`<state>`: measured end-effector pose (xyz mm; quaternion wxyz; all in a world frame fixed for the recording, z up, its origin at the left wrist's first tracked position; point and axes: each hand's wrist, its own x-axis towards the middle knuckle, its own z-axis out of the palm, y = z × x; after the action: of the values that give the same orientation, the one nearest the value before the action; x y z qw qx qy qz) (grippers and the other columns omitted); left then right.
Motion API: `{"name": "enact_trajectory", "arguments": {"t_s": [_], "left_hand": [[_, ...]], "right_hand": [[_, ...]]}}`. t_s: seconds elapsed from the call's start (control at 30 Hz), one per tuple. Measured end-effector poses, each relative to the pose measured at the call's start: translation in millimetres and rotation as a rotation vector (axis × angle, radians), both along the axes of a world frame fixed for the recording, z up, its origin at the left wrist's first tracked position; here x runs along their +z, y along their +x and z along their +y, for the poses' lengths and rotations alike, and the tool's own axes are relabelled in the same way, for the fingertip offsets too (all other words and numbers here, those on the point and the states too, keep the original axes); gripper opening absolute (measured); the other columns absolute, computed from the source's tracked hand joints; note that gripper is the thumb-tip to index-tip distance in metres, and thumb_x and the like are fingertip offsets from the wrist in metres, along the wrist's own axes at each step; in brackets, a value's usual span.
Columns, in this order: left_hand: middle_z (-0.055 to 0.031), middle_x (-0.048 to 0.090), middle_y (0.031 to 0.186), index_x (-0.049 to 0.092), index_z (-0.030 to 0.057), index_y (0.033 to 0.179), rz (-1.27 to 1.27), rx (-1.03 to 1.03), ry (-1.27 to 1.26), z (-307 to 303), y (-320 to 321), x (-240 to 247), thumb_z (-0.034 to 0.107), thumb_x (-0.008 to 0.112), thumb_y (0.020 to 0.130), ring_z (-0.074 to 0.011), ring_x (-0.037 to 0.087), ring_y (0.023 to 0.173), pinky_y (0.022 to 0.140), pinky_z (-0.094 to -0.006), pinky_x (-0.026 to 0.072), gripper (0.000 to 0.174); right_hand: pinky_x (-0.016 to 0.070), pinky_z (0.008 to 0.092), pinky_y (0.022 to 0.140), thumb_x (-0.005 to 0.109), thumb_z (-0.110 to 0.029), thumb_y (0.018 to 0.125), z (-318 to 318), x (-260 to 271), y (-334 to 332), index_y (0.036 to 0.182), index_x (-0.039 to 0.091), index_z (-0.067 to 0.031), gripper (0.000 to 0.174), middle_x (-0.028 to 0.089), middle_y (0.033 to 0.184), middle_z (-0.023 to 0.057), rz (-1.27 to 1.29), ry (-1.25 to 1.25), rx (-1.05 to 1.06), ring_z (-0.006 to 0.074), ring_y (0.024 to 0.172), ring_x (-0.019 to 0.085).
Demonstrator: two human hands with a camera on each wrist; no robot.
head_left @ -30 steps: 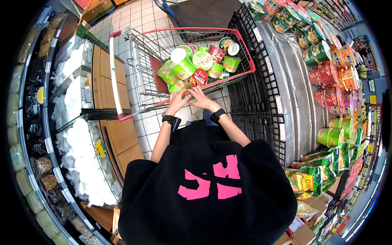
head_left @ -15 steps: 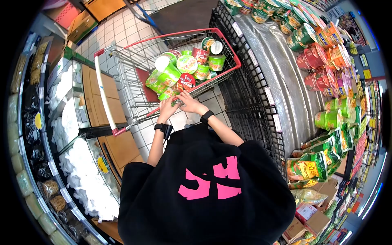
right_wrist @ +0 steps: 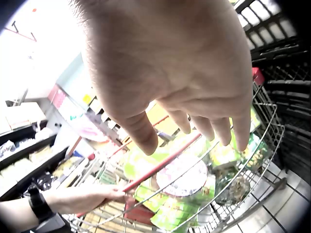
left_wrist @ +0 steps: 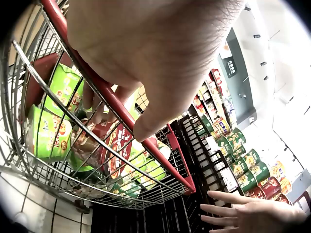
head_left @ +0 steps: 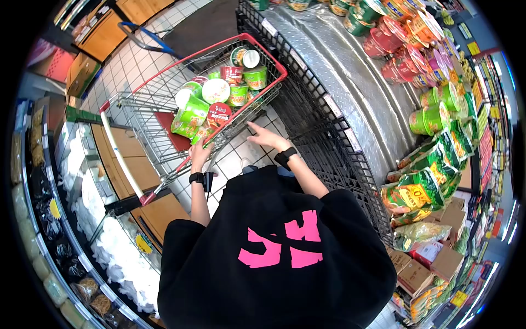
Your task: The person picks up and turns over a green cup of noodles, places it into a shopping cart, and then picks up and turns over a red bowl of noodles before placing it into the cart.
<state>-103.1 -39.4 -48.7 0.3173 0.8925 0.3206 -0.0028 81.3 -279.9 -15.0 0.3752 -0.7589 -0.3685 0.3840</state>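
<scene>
Head view: left hand [head_left: 200, 152] curls round the cart rim [left_wrist: 163, 154]; right hand [head_left: 266, 137] hovers flat, empty, just right of it. A firm hold should steady it.

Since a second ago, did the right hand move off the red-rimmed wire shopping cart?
Yes. The right hand came off the red-rimmed wire shopping cart, sideways toward the black plastic crates, and hangs open.
</scene>
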Motion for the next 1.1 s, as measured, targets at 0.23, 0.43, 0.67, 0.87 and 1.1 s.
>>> {"name": "enact_trajectory", "arguments": {"t_s": [0.23,0.43,0.67,0.87,1.1], "left_hand": [[-0.011,0.065,0.107,0.06,0.0121,0.116,0.01,0.145,-0.142,-0.3,9.6,-3.8,0.043,0.056,0.082,-0.0271,0.059,0.102,0.091,-0.0336,0.0382,0.046],[-0.0143,0.057,0.116,0.049,-0.0045,0.122,-0.235,0.249,-0.555,-14.1,28.5,5.9,0.029,0.053,0.088,-0.0192,0.053,0.105,0.092,-0.0291,0.0383,0.048],[-0.0143,0.052,0.121,0.048,-0.0042,0.123,-0.314,0.137,-0.714,-49.8,72.6,29.6,0.029,0.053,0.09,-0.0201,0.048,0.113,0.098,-0.0298,0.0335,0.047],[-0.0098,0.059,0.114,0.05,0.0039,0.125,-0.348,0.001,-0.748,-113.8,110.9,81.7,0.03,0.053,0.091,-0.0156,0.054,0.108,0.094,-0.0283,0.0385,0.042],[-0.0108,0.059,0.117,0.048,0.0038,0.126,-0.432,-0.08,-0.909,-175.5,141.0,122.6,0.026,0.045,0.095,-0.0159,0.056,0.107,0.095,-0.0287,0.0393,0.038]], "right_hand": [[0.0332,0.0367,0.103,0.06,-0.035,0.085,-90.1,43.4,36.1,0.137,0.033,-0.0013,0.068,0.039,0.138,0.0189,0.226,0.172,-0.365,0.0296,0.128,0.038],[0.0343,0.0372,0.102,0.061,-0.034,0.086,-177.0,102.0,47.2,0.138,0.033,-0.0057,0.065,0.041,0.135,0.0237,0.191,0.225,-0.557,0.0306,0.126,0.04],[0.0325,0.0373,0.103,0.06,-0.033,0.087,-256.4,141.6,31.0,0.14,0.031,-0.0074,0.065,0.038,0.138,0.0221,0.163,0.212,-0.714,0.0291,0.128,0.038],[0.034,0.0335,0.102,0.057,-0.024,0.09,-303.2,162.7,2.4,0.137,0.035,-0.0076,0.055,0.044,0.135,0.0156,0.138,0.268,-0.843,0.0236,0.123,0.044],[0.0332,0.0301,0.101,0.051,-0.016,0.092,-352.7,177.7,-22.8,0.136,0.038,-0.0073,0.047,0.053,0.127,0.0105,0.171,0.485,-0.931,0.0169,0.117,0.049]]}}
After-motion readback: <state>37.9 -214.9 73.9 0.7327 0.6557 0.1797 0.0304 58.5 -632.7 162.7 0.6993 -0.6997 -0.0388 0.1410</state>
